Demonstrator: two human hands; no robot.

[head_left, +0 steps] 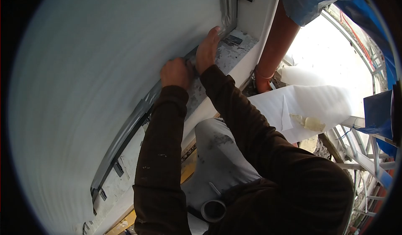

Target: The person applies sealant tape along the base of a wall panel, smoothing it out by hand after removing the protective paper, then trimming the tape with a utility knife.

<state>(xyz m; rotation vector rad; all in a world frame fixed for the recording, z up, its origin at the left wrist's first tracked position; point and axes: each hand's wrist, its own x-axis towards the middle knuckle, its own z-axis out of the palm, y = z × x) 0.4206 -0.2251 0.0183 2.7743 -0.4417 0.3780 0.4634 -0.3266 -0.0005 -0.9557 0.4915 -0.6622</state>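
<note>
A white foam-like sheet (104, 67) covers the large upright surface on the left. Silvery grey tape (121, 141) runs along its lower edge and up the far side. At that taped edge my left hand (175, 73) is closed with fingers curled, and whatever it may hold is hidden. Right beside it, my right hand (207, 53) presses against the edge with its fingers stretched upward. The small gap between both hands is too dark to make out. Under my hands lies the dusty grey sill (238, 53).
A small dark piece (234, 39) lies on the sill. An orange-brown pipe (276, 42) stands to the right, with blue plastic sheeting (318, 0) above. White sheet material (301, 105) and metal scaffold bars (364, 155) are lower right. A round ring-shaped thing (213, 210) is at my waist.
</note>
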